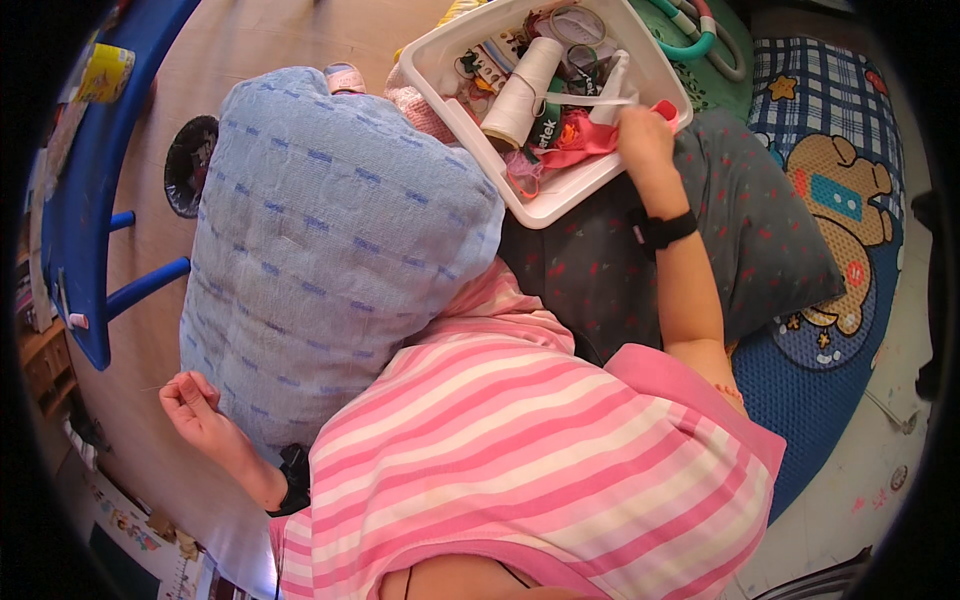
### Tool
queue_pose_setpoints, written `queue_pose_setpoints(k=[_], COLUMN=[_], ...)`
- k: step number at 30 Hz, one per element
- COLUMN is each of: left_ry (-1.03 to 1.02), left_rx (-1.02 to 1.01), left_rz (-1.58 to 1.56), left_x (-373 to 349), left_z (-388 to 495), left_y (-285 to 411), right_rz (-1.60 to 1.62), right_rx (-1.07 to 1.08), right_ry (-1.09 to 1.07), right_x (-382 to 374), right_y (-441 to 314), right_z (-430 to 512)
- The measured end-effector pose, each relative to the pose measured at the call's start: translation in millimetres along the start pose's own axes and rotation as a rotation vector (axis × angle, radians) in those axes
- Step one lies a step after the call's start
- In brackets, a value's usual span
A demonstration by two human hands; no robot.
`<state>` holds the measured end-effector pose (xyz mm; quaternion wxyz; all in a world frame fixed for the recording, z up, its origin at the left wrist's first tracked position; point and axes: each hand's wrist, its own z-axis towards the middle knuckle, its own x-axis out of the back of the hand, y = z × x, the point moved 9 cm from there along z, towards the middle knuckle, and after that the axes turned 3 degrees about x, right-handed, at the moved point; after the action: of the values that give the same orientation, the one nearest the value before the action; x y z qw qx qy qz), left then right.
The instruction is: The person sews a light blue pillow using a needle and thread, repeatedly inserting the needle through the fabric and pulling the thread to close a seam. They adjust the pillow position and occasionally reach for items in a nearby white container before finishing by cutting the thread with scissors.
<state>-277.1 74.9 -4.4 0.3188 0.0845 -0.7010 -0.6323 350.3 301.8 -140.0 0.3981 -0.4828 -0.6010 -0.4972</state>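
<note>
My left hand [191, 401] is at the lower left beside a light blue towel [322, 217], its thumb and fingers pinched on a thin needle-like item. My right hand [646, 142] reaches into the right side of a white plastic bin [538, 217], at the end of a whitish strip [589, 99]; whether the fingers grip it I cannot tell. The bin holds a cone of white thread [525, 94], red-pink fabric [581, 146], a black band with lettering [547, 126], a round hoop [577, 26] and small sewing bits.
A blue table [112, 172] with a yellow container [107, 73] stands at the left, a black-lined bin [191, 166] beside it. A dark patterned cushion [757, 232] lies right of the white bin, over a blue mat [787, 435] with a bear picture. Green and grey tubing [694, 49] is at the upper right.
</note>
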Motion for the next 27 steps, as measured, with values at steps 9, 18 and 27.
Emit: queue_pose_setpoints(k=[9, 18, 27], left_ry=[0.008, 0.012, -0.017], left_rx=[-0.033, -0.048, -0.028], left_rz=[0.030, 0.043, 0.013], left_x=[1, 9, 6], left_z=[1, 0, -1], left_y=[10, 9, 9], right_rz=[0.441, 0.618, 0.789], right_rx=[0.449, 0.175, -0.111], right_ry=[0.016, 0.033, 0.594], right_x=[23, 3, 62], right_y=[-46, 23, 59], right_z=[-22, 43, 33])
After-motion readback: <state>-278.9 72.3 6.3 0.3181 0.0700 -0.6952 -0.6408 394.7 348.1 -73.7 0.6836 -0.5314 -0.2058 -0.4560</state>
